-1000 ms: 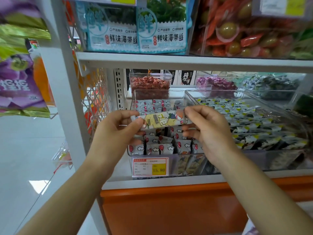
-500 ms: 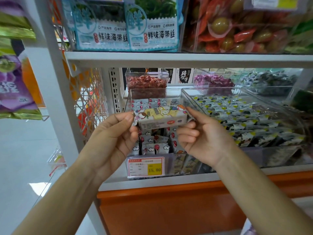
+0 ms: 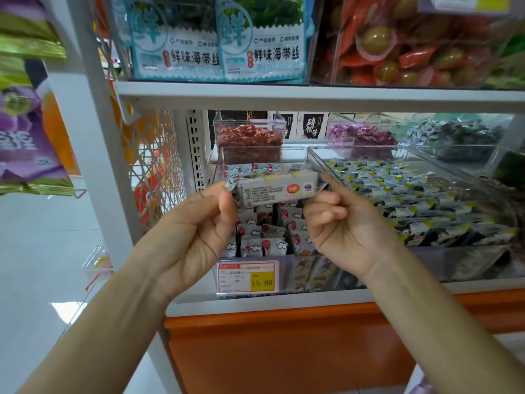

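Snack packet (image 3: 277,189) over packet-filled bin (image 3: 295,156)

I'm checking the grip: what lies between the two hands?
In the head view, a white snack packet spans the gap, its ends pinched by the left hand and right hand.

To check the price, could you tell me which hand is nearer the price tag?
Left. The left hand is just above-left of the tag; the right hand is farther, up-right.
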A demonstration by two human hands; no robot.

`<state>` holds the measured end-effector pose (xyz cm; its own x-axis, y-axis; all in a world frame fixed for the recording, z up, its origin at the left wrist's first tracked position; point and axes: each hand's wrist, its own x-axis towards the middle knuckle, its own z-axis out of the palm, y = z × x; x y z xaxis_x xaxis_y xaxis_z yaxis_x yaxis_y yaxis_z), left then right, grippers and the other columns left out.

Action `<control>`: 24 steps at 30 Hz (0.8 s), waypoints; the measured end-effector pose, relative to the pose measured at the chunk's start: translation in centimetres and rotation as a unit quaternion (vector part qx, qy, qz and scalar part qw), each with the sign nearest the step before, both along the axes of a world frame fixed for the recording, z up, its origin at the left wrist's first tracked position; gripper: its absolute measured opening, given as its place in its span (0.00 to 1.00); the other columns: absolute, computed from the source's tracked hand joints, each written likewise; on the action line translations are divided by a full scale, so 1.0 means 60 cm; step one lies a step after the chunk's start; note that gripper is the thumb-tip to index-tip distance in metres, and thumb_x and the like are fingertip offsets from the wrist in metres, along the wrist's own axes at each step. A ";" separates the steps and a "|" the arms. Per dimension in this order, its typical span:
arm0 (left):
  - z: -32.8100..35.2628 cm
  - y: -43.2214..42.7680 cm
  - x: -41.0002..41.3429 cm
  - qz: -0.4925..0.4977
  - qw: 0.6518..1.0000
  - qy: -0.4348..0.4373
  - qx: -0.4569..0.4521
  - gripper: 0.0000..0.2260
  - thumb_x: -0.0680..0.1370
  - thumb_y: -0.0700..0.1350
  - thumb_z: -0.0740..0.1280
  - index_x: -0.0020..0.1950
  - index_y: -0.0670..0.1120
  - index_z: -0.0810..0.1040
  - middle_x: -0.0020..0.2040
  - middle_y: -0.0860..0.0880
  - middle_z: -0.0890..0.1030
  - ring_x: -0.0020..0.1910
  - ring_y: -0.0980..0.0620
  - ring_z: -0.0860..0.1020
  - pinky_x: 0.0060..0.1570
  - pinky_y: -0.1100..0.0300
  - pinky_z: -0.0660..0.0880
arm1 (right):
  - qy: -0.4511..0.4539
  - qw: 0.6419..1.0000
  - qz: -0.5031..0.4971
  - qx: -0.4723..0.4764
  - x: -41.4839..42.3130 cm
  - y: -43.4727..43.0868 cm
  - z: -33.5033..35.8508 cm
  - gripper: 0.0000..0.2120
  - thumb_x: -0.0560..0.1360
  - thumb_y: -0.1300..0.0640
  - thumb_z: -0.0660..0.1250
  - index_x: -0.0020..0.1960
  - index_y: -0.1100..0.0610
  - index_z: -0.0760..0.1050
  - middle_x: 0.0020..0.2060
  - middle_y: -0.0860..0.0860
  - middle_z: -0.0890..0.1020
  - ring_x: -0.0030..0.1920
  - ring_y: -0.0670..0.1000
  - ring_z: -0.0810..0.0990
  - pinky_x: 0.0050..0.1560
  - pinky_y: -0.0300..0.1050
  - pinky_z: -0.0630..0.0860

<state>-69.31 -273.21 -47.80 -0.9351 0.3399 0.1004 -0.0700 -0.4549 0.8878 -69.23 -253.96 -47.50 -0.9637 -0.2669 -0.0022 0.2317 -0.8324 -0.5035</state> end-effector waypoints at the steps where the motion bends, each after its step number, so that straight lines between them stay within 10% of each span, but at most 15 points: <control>1: 0.000 -0.001 0.000 0.006 1.000 0.006 -0.005 0.09 0.79 0.39 0.54 0.43 0.42 0.71 0.36 0.48 0.69 0.27 0.61 0.71 0.30 0.74 0.71 | 0.028 0.998 -0.026 0.041 -0.002 0.002 -0.002 0.09 0.70 0.56 0.62 0.50 0.55 0.69 0.20 0.48 0.71 0.18 0.42 0.68 0.20 0.34 0.70; 9: 0.006 0.001 0.008 0.077 0.996 0.005 -0.040 0.13 0.68 0.45 0.66 0.48 0.38 0.77 0.34 0.46 0.76 0.28 0.56 0.76 0.28 0.68 0.75 | 0.271 0.789 -0.309 0.457 0.004 0.012 -0.013 0.06 0.76 0.64 0.64 0.42 0.57 0.76 0.31 0.46 0.80 0.28 0.48 0.80 0.31 0.41 0.79; 14: 0.007 -0.007 0.010 0.084 0.988 0.074 -0.104 0.18 0.69 0.44 0.65 0.58 0.41 0.79 0.45 0.41 0.80 0.36 0.54 0.79 0.37 0.65 0.78 | 0.246 0.844 -0.256 0.403 0.006 0.010 -0.014 0.11 0.71 0.50 0.67 0.41 0.59 0.75 0.43 0.60 0.79 0.39 0.53 0.82 0.36 0.44 0.80; 19: 0.001 -0.010 0.009 0.113 0.977 0.111 -0.143 0.16 0.70 0.44 0.66 0.57 0.45 0.79 0.51 0.41 0.81 0.43 0.52 0.82 0.41 0.64 0.78 | 0.254 0.833 -0.245 0.425 0.001 0.007 -0.020 0.05 0.73 0.66 0.68 0.42 0.57 0.75 0.48 0.58 0.80 0.46 0.56 0.82 0.40 0.43 0.80; 24: -0.001 -0.008 0.009 0.151 0.957 0.143 -0.204 0.12 0.75 0.40 0.66 0.57 0.48 0.79 0.48 0.51 0.84 0.45 0.53 0.83 0.43 0.66 0.78 | 0.276 0.784 -0.256 0.494 0.005 0.002 -0.020 0.03 0.72 0.59 0.70 0.45 0.52 0.80 0.41 0.47 0.83 0.43 0.46 0.82 0.42 0.36 0.78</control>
<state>-68.77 -273.70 -47.87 -0.9510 0.1245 0.2829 0.2817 -0.0272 0.9591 -68.95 -253.82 -48.69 -0.8705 0.0249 0.4915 -0.4860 0.1138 -0.8665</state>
